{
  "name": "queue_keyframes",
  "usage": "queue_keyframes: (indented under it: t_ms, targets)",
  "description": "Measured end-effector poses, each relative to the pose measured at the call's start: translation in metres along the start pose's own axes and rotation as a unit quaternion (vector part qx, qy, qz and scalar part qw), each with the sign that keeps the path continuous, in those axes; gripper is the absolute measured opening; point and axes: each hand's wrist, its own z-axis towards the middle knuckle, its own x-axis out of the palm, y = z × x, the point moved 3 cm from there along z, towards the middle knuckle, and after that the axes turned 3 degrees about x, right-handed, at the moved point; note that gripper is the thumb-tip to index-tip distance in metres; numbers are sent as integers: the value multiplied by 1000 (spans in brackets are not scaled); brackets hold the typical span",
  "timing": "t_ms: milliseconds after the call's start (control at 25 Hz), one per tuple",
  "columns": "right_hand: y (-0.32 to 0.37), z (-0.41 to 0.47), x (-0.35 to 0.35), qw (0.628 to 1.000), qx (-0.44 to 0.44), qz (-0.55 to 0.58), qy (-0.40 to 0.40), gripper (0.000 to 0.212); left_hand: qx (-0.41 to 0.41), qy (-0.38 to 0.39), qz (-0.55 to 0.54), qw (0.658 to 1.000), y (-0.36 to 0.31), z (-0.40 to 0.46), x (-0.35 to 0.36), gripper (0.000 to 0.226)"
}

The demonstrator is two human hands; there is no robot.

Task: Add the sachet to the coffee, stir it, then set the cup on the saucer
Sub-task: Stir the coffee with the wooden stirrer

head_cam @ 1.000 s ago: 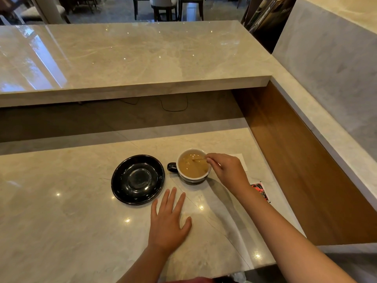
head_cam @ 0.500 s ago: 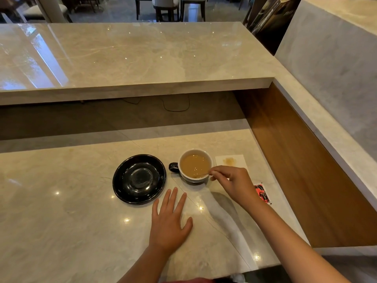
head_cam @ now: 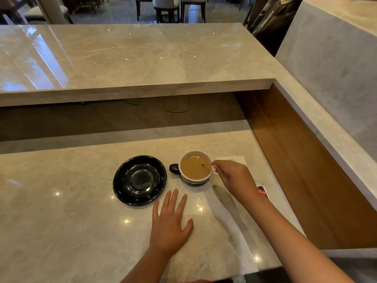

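Note:
A cup [head_cam: 195, 180] with a white inside, a dark outside and a dark handle on its left stands on the marble counter, filled with light brown coffee. My right hand [head_cam: 234, 177] is at the cup's right rim, pinching a thin stir stick [head_cam: 206, 165] whose tip is in the coffee. An empty black saucer [head_cam: 140, 180] lies just left of the cup. A red-and-black sachet [head_cam: 262, 191] lies on the counter, partly hidden behind my right wrist. My left hand [head_cam: 170, 223] rests flat on the counter, fingers spread, in front of the cup and saucer.
A white napkin [head_cam: 238, 159] with a brown stain lies behind my right hand. A raised marble bar top [head_cam: 132, 58] overhangs the back of the counter. A wooden side panel [head_cam: 302, 170] closes the right side. Chairs stand beyond the bar.
My right hand drew the stick back to the cup's right rim, then brought its tip into the coffee again. The left hand, cup and saucer stayed put.

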Motion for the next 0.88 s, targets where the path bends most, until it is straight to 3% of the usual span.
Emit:
queue_keyframes:
  t_ms: [160,280,480,880]
  targets:
    - [1,3,-7,995,36,-18,95,18,-7,8,4,1000,1,0,1,66]
    - [5,6,-8,983,112,81,122,16,-8,12,-1,1000,1,0,2,66]
    - [13,9,10,968,163,177,75,14,1,7,-1,1000,0,0,0,66]
    - [-2,23,7,989,116,92,-8,13,0,4,-3,1000,0,0,1,66]
